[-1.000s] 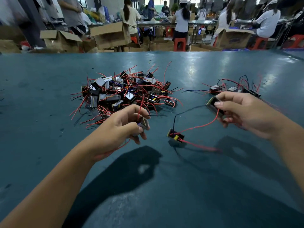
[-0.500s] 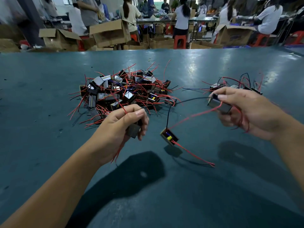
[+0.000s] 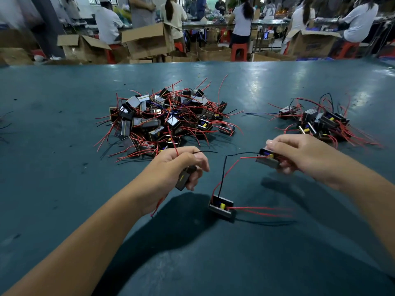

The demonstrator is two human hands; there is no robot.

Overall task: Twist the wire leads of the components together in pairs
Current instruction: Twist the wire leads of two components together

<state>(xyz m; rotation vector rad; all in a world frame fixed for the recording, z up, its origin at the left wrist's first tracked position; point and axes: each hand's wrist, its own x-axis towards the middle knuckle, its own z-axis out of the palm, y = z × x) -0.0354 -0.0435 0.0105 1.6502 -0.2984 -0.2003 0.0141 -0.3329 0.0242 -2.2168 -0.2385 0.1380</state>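
Two parts in hand, third dangling. Left hand curled round one dark part, red lead sticking up past thumb toward 12, thin black lead poking out toward 3. Right hand pinching second part at its 9 o'clock edge. Third part hanging off second part's red and black leads, low at 6 between hands, apparently just above or touching table; cannot tell which. Its free red leads trailing toward 3, blurred.

Likely step: right-hand pair joined already, headed for small joined pile at 1; left-hand part fresh, needing a mate from big loose pile at 11.

Doing it well: drop joined pair clear of loose pile to avoid snagging; grab mate by body, not by lead; line up bare ends side by side, pinch near tips, roll tight several turns; keep red with red if that is the rule, not confirmable from view.

No readable brand, label or writing anywhere; only yellow patches on parts, cartons at 12 too blurred.
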